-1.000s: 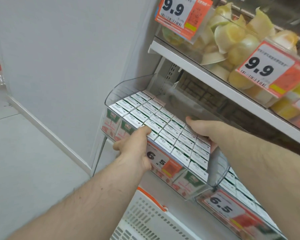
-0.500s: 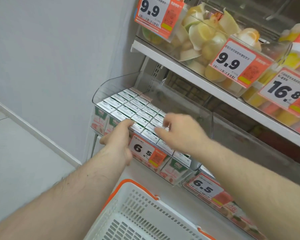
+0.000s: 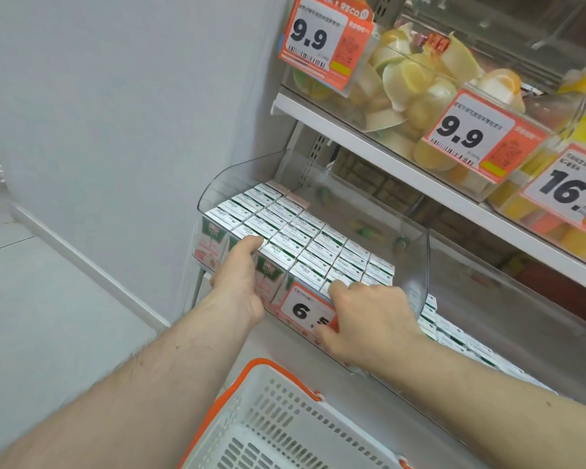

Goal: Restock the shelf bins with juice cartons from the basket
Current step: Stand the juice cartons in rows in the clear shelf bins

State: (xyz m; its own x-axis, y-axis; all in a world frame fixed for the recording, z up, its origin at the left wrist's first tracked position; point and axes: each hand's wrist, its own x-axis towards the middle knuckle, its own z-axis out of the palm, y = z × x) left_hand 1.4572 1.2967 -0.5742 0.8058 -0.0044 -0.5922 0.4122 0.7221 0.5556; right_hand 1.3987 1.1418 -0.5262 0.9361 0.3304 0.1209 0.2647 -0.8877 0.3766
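- Hands at the front edge of a clear plastic shelf bin [image 3: 416, 258] packed with rows of juice cartons [image 3: 305, 238], their white tops showing.
- Left hand [image 3: 239, 282] at the bin's front left, thumb up on the carton tops and fingers wrapped over the front wall; its grip is grasping the bin's edge.
- Right hand [image 3: 369, 319] curled over the front rim beside a "6.5" price tag [image 3: 307, 311], partly covering the tag; its grip is grasping the rim, fingertips on the nearest cartons.
- White basket [image 3: 251, 411] with orange trim sits below the arms, near the bottom edge; what it holds cannot be made out.
- Second bin [image 3: 504, 299] to the right, holding more cartons of the same kind.
- Upper shelf [image 3: 369, 154] carries clear tubs of cut fruit [image 3: 416, 86] behind "9.9" tags [image 3: 313, 38] and a "16.8" tag [image 3: 569, 191].
- Grey wall [image 3: 115, 96] stands to the left of the shelving.
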